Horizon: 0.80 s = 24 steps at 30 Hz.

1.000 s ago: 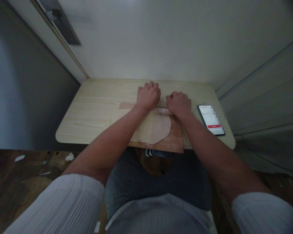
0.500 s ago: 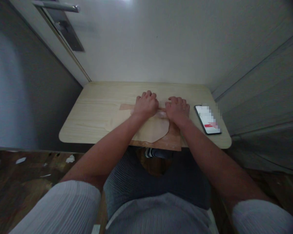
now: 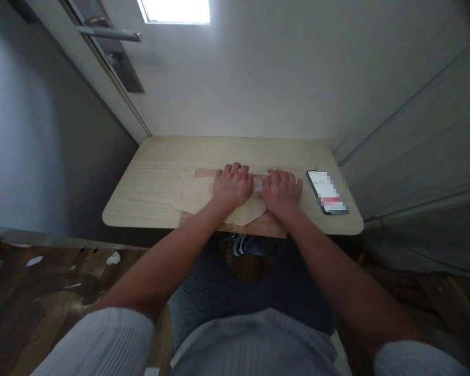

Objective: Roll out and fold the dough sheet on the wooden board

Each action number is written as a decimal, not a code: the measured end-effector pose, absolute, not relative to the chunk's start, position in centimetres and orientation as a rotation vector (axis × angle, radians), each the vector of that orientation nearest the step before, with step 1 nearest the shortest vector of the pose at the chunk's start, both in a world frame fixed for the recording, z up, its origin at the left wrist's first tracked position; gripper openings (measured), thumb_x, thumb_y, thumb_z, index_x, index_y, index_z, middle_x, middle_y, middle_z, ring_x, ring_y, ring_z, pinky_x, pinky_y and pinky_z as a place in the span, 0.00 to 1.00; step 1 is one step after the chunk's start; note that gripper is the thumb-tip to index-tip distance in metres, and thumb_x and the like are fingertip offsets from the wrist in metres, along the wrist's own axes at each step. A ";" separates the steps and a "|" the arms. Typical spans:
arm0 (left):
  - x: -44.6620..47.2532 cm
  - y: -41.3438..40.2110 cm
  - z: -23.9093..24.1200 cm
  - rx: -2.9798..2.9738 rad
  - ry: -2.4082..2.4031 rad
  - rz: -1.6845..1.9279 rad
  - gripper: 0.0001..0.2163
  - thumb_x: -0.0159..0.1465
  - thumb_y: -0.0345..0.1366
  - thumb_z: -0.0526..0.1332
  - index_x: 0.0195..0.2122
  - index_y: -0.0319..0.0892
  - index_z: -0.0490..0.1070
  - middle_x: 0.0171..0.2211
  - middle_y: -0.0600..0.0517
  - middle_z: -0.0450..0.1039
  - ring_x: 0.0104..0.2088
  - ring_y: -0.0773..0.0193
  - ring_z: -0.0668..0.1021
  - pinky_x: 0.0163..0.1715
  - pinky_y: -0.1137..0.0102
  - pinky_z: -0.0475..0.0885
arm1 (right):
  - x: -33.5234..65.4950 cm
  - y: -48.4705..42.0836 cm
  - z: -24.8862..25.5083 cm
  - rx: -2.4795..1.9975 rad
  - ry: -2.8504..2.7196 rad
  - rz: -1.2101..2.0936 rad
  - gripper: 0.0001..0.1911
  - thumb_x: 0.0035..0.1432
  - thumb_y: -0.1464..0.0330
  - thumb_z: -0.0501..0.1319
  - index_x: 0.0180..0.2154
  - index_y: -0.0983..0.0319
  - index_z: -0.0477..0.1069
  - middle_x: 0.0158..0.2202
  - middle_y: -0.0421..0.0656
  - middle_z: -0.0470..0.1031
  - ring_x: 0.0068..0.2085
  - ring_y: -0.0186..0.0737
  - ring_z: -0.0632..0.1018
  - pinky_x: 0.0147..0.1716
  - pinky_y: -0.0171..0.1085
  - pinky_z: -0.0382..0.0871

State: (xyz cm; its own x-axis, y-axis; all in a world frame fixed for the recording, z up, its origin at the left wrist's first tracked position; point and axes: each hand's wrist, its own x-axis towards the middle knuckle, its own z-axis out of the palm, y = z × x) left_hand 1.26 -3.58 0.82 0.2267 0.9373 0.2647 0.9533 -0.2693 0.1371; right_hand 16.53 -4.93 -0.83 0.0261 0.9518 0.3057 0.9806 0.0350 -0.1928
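1. Head view, the thing being worked: a thin pale sheet [image 3: 245,213] lies at the centre of the frame, on top of a brown sheet [image 3: 272,226] whose near edge reaches the front edge of the wooden table [image 3: 141,180] and seems to jut a little past it.
2. Head view, hands: the left hand [image 3: 233,187] and the right hand [image 3: 282,190] rest palm down near the far side of the pale sheet, fingers loosely bent and pointing up the frame. A whitish strip [image 3: 257,185] shows in the gap between them. Whether either hand grips it, or merely presses, I can't make out, since the palms hide what is beneath.
3. Head view, surroundings: a phone [image 3: 325,189] lies at the right end of the table, near the right hand but apart from it.
4. Head view, risks, as I judge them: pressing harder with one hand than the other could skew or wrinkle the pale sheet. A push or pull could make the brown sheet slide, its near edge perhaps having no support. A wide swing of the right hand could knock the phone.
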 end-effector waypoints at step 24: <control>0.9 -8.6 0.0 -2.455 -1.882 -0.531 0.25 0.74 0.48 0.42 0.68 0.48 0.60 0.69 0.48 0.60 0.69 0.50 0.59 0.67 0.46 0.49 | 17.1 -9.7 -1.8 -1.914 -2.060 -0.139 0.28 0.73 0.58 0.43 0.66 0.64 0.61 0.68 0.53 0.61 0.69 0.54 0.58 0.65 0.64 0.44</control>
State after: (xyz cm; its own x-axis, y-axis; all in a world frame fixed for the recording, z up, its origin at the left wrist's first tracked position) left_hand 0.86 -8.65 0.02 0.2239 0.9375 0.2664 0.9385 -0.2811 0.2005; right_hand 17.05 -9.67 -1.84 -0.0471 0.9529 0.2997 0.9844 0.0952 -0.1478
